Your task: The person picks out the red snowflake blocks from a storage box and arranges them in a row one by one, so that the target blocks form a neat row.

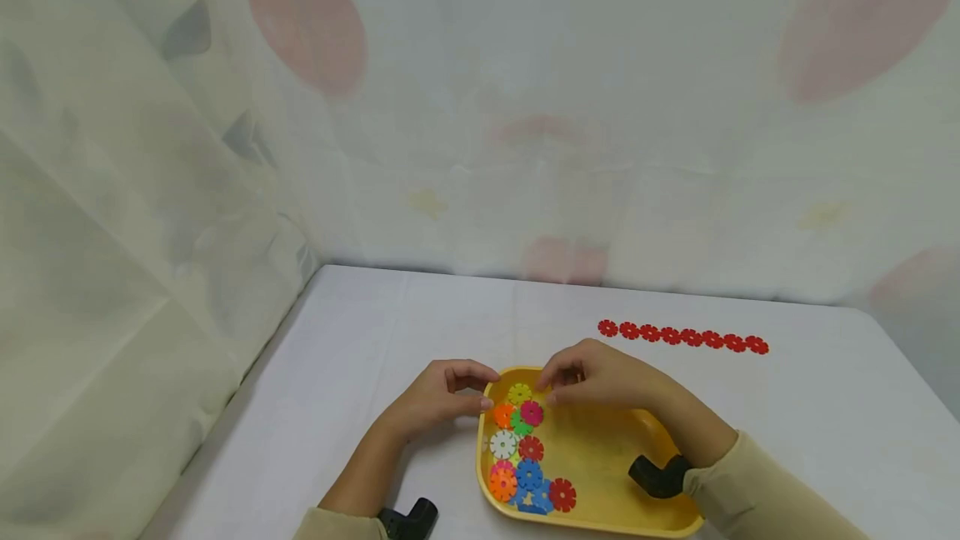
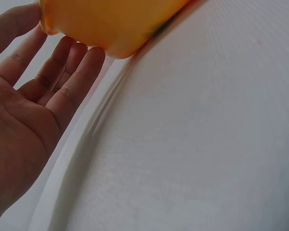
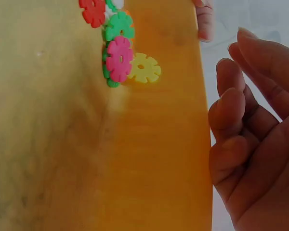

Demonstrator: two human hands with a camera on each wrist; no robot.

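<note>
A yellow tray [image 1: 600, 473] sits on the white table and holds several coloured snowflake discs along its left side. My left hand [image 1: 446, 394] holds the tray's far left corner; the left wrist view shows its fingers [image 2: 72, 72] against the tray's outer wall [image 2: 111, 19]. A thumb tip lies on the rim. My right hand [image 1: 592, 375] hovers over the far rim with fingers loosely curled [image 3: 250, 134], holding nothing. Nearest to it on the tray floor [image 3: 149, 159] lie a yellow disc [image 3: 144, 68] and a pink disc [image 3: 119, 57]. A green disc [image 3: 119, 26] lies beyond them.
A row of linked red discs [image 1: 682, 337] lies on the table, behind and to the right of the tray. A pale patterned curtain [image 1: 480, 107] closes off the back and left side. The table's left edge [image 1: 247, 373] runs close to the curtain.
</note>
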